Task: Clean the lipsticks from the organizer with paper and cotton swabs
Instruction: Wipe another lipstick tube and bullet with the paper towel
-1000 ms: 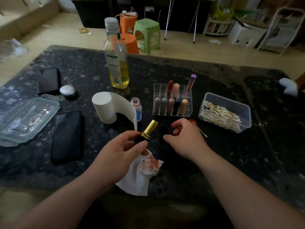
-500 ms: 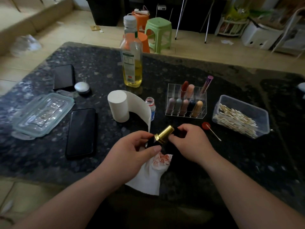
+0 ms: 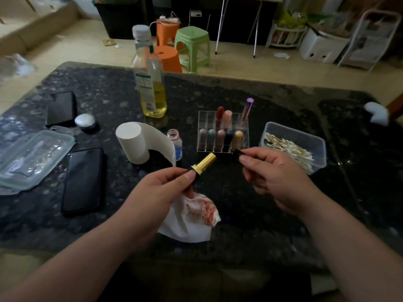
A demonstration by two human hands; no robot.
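Left hand (image 3: 161,188) grips the gold lipstick (image 3: 204,163) by its black base, tube angled up, red-stained paper (image 3: 192,216) tucked under the same fingers. Right hand (image 3: 272,177) pinches a small dark piece (image 3: 236,152), too dim to identify. Just beyond both stands the organizer (image 3: 222,131), with the cotton swabs (image 3: 290,148) to its right.

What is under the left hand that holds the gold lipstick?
A white paper with red stains shows under the left hand, which grips the lipstick. The palm covers the paper's upper part, so whether the hand holds it cannot be seen.
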